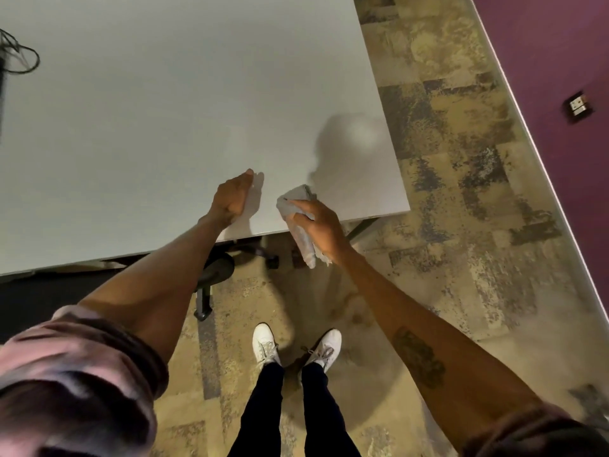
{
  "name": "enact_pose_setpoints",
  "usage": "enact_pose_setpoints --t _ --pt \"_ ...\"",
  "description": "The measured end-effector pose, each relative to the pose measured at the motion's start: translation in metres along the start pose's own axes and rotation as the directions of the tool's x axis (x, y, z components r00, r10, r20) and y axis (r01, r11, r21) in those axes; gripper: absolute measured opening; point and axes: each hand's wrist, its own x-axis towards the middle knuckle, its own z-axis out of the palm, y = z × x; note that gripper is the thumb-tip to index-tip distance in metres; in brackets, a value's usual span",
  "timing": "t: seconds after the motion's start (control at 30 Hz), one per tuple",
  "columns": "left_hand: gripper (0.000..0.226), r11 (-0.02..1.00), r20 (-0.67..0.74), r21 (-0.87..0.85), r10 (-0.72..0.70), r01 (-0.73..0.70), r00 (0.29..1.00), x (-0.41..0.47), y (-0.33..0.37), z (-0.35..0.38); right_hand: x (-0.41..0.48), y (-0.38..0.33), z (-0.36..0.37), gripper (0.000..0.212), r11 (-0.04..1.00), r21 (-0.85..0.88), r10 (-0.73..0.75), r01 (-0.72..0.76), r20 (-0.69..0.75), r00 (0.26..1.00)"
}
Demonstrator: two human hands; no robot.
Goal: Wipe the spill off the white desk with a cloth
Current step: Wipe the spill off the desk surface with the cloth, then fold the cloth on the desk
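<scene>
The cloth (298, 214) is held bunched in the right hand (316, 222), the grip closed around it; its upper end lies on the desk (164, 94) near the front edge, while its tail hangs off toward the floor. The left hand (232, 199) is rested on the desk just beside, fingers curled, nothing pinched. No spill can be made out on the desk, only shadow beyond the cloth. Risks are judged thus: with so little cloth flat, liquid may be smeared rather than lifted, or pushed over the near edge onto the carpet (445, 192).
</scene>
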Motion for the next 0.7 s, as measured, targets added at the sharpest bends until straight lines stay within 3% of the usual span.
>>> enact_pose_setpoints --t 0.13,0.33,0.47,0.57,0.7 --pt "0.052 0.998 -0.043 0.009 0.064 -0.064 0.997 -0.017 0.010 0.001 0.006 -0.006 -0.014 0.031 0.981 0.108 0.171 -0.163 -0.078 0.982" --pt "0.035 0.973 -0.232 0.072 0.229 -0.219 0.945 -0.056 0.030 -0.001 0.010 -0.020 -0.029 0.036 0.968 0.177 0.213 -0.178 -0.199 0.957" --pt "0.027 0.959 -0.288 0.067 0.282 -0.275 0.915 -0.078 0.041 0.006 0.009 -0.043 -0.036 0.034 0.992 0.057 0.125 -0.115 -0.222 0.967" --pt "0.026 0.967 -0.326 0.048 0.251 -0.249 0.911 -0.090 0.044 0.009 0.008 -0.056 -0.038 0.033 0.999 -0.002 0.033 -0.035 -0.238 0.971" --pt "0.026 0.985 -0.343 0.009 0.164 -0.171 0.925 -0.096 0.038 0.006 0.013 -0.068 -0.036 0.032 0.999 -0.020 0.039 -0.046 -0.249 0.968"
